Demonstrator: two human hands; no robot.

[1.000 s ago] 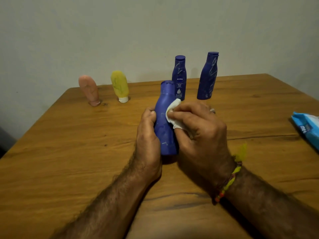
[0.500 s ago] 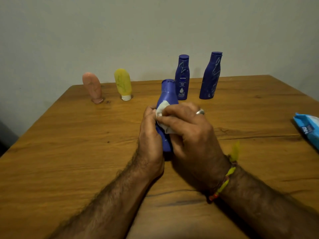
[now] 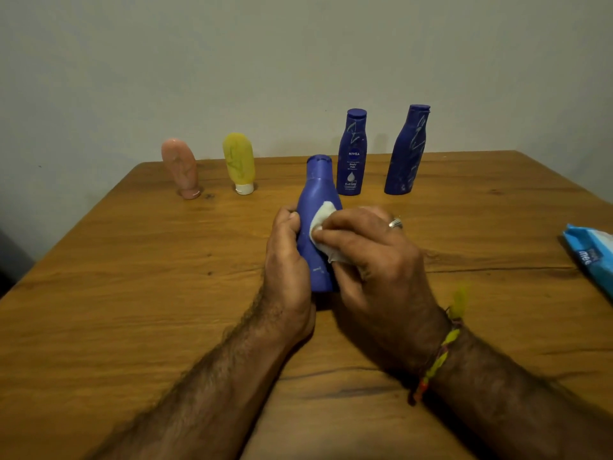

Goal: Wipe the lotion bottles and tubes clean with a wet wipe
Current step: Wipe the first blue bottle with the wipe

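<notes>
Head view: the left hand (image 3: 288,260) wraps the blue bottle (image 3: 316,227), steadying it upright on the table (image 3: 132,293). The right hand (image 3: 371,260) pinches a wet wipe (image 3: 323,215) against the bottle's front, fingers curled. Beyond both hands wait two bottles (image 3: 352,154) and two tubes (image 3: 238,161), apparently still smeared.

**Plain wall, wooden bench**

A bare, pale grey-white wall (image 3: 232,61) fills the background. In front stands a brown wooden bench (image 3: 116,310) with dark grain lines and knots. Light is dim and even; a dark area shows at far left.
</notes>
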